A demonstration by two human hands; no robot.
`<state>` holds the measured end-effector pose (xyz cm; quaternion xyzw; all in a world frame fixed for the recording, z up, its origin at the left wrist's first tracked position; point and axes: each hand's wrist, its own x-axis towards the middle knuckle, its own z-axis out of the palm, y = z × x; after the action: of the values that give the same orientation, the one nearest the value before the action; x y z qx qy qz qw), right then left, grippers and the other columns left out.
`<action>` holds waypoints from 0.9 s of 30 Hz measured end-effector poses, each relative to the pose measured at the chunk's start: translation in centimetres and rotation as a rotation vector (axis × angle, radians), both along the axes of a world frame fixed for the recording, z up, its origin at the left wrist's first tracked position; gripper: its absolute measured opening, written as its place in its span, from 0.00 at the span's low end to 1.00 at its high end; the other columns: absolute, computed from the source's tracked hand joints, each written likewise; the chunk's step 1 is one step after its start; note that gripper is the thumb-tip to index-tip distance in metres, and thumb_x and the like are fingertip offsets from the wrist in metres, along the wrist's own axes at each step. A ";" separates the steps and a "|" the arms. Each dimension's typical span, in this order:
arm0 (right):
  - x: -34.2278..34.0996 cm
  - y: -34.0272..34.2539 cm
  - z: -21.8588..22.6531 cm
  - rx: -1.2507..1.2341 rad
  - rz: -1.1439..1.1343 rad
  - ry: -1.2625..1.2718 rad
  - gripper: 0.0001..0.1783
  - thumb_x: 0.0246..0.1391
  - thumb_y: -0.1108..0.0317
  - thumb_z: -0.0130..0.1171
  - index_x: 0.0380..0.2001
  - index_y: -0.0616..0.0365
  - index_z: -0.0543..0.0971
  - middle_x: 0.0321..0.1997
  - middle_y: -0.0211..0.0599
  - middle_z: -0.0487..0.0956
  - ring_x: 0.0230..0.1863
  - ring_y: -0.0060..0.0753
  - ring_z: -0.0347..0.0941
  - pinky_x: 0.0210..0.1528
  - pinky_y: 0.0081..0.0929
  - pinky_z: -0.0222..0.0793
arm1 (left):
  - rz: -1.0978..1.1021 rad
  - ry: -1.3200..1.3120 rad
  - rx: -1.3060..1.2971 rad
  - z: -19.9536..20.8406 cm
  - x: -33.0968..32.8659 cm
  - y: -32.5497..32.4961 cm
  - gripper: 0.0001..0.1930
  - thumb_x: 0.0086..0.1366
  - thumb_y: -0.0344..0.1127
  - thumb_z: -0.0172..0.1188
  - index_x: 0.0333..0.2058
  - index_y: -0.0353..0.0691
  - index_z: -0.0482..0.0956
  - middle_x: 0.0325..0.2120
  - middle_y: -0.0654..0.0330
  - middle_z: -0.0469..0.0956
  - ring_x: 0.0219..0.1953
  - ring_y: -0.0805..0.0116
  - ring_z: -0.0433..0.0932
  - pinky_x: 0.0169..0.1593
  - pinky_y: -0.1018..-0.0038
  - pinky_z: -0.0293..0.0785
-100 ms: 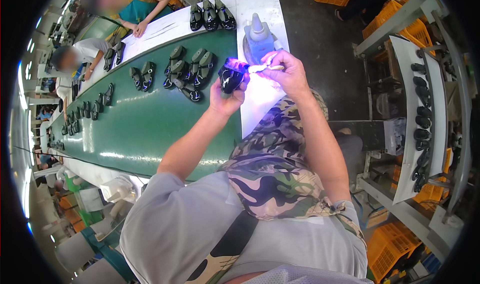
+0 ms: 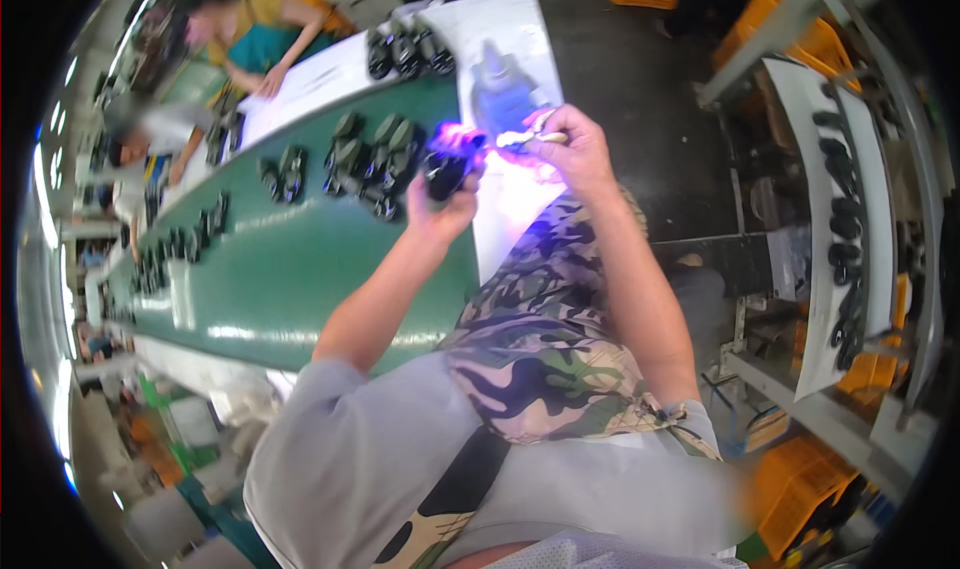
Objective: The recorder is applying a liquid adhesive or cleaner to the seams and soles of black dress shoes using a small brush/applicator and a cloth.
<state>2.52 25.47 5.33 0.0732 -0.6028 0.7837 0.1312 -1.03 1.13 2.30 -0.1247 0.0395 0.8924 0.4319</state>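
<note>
My left hand (image 2: 452, 212) is closed round a glossy black shoe (image 2: 446, 175) above the edge of the green surface, toe part toward me. Opposite it, my right hand (image 2: 580, 154) pinches a slim pale tool (image 2: 550, 137) whose kind I cannot make out. Its whitish end points left at the shoe, with a small gap between them. Bright violet-white glare washes over the shoe's far end and the white tabletop (image 2: 525, 29) below. Just beyond my right hand stands a blue bottle (image 2: 505, 99) with a grey cone-shaped top, blurred.
On the green belt-like surface (image 2: 280, 289) lie several black shoes (image 2: 350, 159), with more at the far edge (image 2: 408, 54). Two people work along the far left side. At right, a metal rack holds a white board (image 2: 818, 319) with black shoes; orange crates (image 2: 805, 484) stand nearby.
The whole view has shifted and blurred slightly. The shoe has tilted in my left hand and sits a little farther from the tool. Both hands keep their hold.
</note>
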 end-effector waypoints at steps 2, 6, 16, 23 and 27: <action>0.4 3.2 -1.2 -0.066 -0.090 -0.029 0.14 0.42 0.82 0.68 0.25 0.57 0.71 0.38 0.38 0.80 0.43 0.27 0.75 0.45 0.29 0.74 | 0.046 0.047 -0.022 1.1 0.2 1.8 0.28 0.61 0.49 0.53 0.53 0.33 0.72 0.39 0.48 0.79 0.33 0.57 0.80 0.31 0.68 0.79; 4.2 8.4 -4.7 -0.290 -0.266 -0.009 0.14 0.44 0.81 0.66 0.28 0.56 0.71 0.43 0.41 0.80 0.44 0.29 0.75 0.46 0.28 0.73 | 0.064 0.320 -0.364 1.9 0.6 4.3 0.36 0.66 0.48 0.51 0.65 0.31 0.55 0.41 0.51 0.77 0.30 0.69 0.78 0.26 0.76 0.73; 19.7 19.8 -17.4 -0.689 -0.919 -0.238 0.11 0.43 0.78 0.68 0.30 0.56 0.76 0.28 0.26 0.74 0.29 0.18 0.69 0.30 0.19 0.64 | -0.472 0.887 -0.378 14.3 3.0 31.9 0.26 0.67 0.39 0.57 0.61 0.35 0.68 0.56 0.55 0.74 0.58 0.57 0.73 0.66 0.61 0.64; 21.9 21.8 -19.7 -0.769 -0.860 -0.198 0.12 0.44 0.78 0.68 0.27 0.55 0.73 0.26 0.24 0.73 0.26 0.17 0.67 0.28 0.19 0.61 | -0.284 1.645 -0.487 33.4 6.9 57.2 0.23 0.59 0.30 0.63 0.52 0.32 0.71 0.42 0.53 0.80 0.43 0.63 0.81 0.48 0.64 0.80; 22.0 22.0 -19.8 -0.822 -0.883 -0.193 0.13 0.43 0.78 0.68 0.28 0.55 0.73 0.27 0.24 0.73 0.28 0.19 0.68 0.32 0.19 0.65 | -0.195 2.027 -0.458 39.0 11.5 70.4 0.31 0.57 0.36 0.68 0.58 0.35 0.69 0.46 0.53 0.79 0.45 0.61 0.81 0.46 0.67 0.79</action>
<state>24.57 47.43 -14.49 -0.3116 -0.2335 0.8268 0.4059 10.50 71.51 41.30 0.6075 0.5618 0.5111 0.2325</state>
